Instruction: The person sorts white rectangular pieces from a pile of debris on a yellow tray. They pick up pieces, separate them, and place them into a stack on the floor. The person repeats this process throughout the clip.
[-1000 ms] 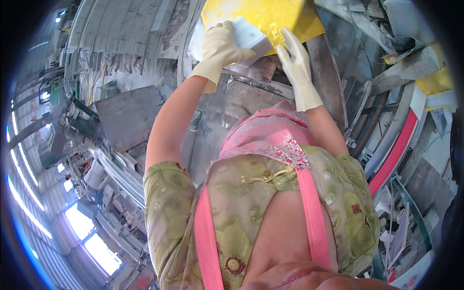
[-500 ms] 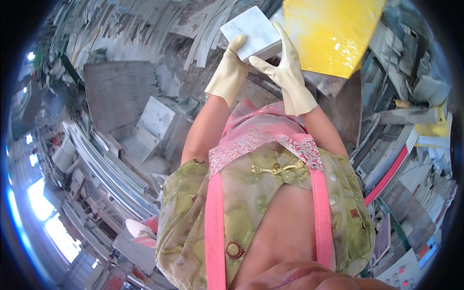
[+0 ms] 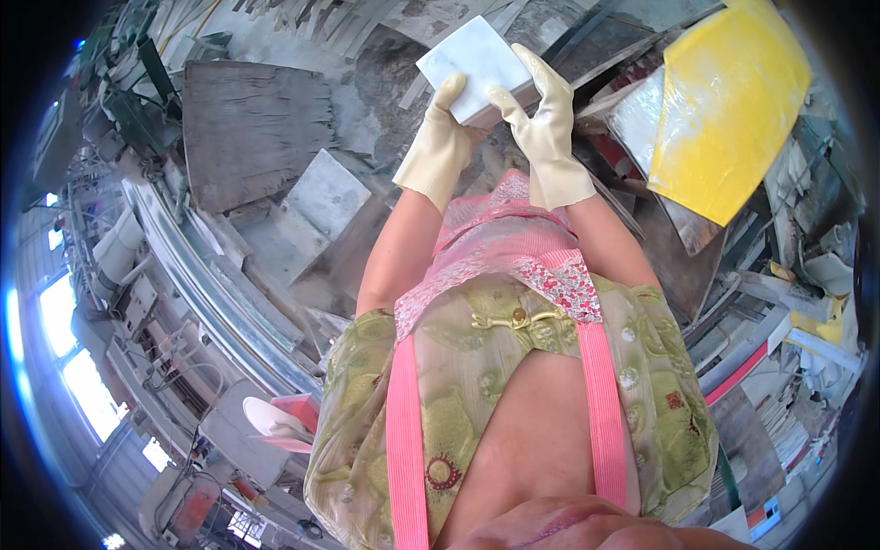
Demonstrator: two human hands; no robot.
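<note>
Between my two gloved hands is a stack of square white marble tiles [image 3: 477, 66] with faint grey veining, held in front of me at the top of the view. My left hand [image 3: 442, 133], in a cream rubber glove, grips the near left side with its thumb on the top face. On the right side my right hand [image 3: 546, 128], gloved the same way, is closed round the edge, thumb at the near corner and fingers along the far right side. The undersides of the tiles and the fingertips beneath are hidden.
A yellow sheet [image 3: 733, 110] lies over a slab to my right. Left of me are a dark weathered board [image 3: 257, 128] and a pale grey slab [image 3: 328, 197]. Long metal rails [image 3: 215, 293] run along the left. Stone offcuts and strips lie all around.
The surroundings have shifted as I turn left: the yellow sheet now sits farther right of the tiles. My right thumb has moved up onto the tiles' near edge; both hands keep their hold.
</note>
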